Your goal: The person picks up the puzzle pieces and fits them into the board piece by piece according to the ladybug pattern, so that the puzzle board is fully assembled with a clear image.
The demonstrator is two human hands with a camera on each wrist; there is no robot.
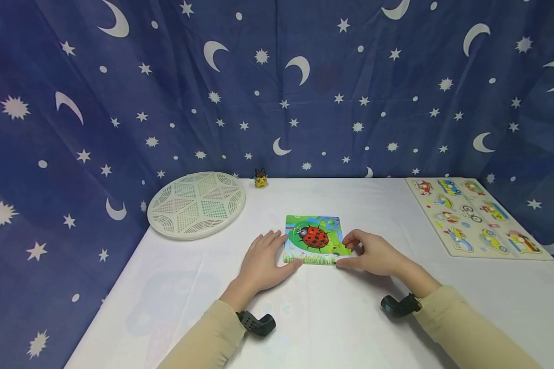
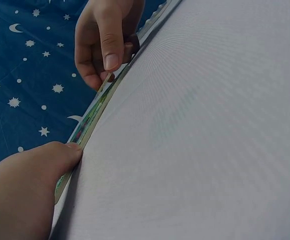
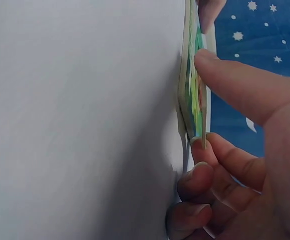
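A square ladybug jigsaw puzzle [image 1: 315,238] lies on the white table, its red beetle on a green and blue ground. My left hand [image 1: 264,262] rests at its left side, fingers extended, with the thumb touching the near edge. At the lower right corner my right hand [image 1: 369,253] pinches a green puzzle piece [image 1: 341,250] between thumb and fingers. In the right wrist view that piece [image 3: 203,112] stands slightly raised over the puzzle board [image 3: 183,85]. The left wrist view shows the left thumb [image 2: 65,155] on the board's edge.
A round pale lattice board [image 1: 196,206] lies at the back left. Beside it at the back edge stands a small yellow figurine [image 1: 260,178]. A wooden peg puzzle [image 1: 477,218] with vehicle pictures lies at the right. Behind the table hangs a blue star-and-moon curtain [image 1: 277,102].
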